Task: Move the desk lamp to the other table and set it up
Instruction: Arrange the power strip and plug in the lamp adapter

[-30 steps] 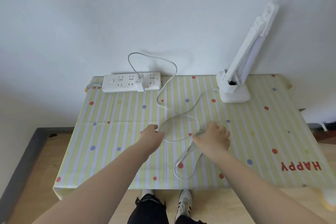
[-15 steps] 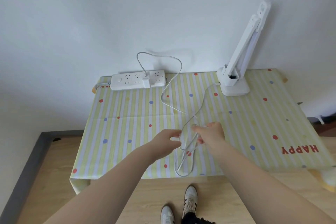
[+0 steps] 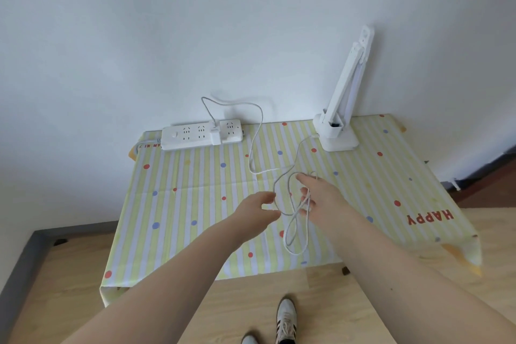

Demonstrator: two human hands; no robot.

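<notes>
A white folding desk lamp (image 3: 339,126) stands folded upright at the table's back right, against the wall. Its white cable (image 3: 255,145) runs from the lamp base across the striped tablecloth (image 3: 195,204) to a white adapter plugged into the power strip (image 3: 201,135) at the back left. My right hand (image 3: 321,198) holds a bunch of cable loops above the table's middle, with one loop hanging toward the front edge. My left hand (image 3: 258,211) is just to the left, thumb and fingers pinching a strand of the same cable.
The table stands against a white wall. Wooden floor lies in front and to both sides, with a dark skirting strip (image 3: 16,268) at the left. My shoes (image 3: 284,321) are near the table's front edge.
The wide flat loop on the cloth has been gathered into narrow loops in my right hand. Both hands have lifted off the table, and I have stepped back a little.
</notes>
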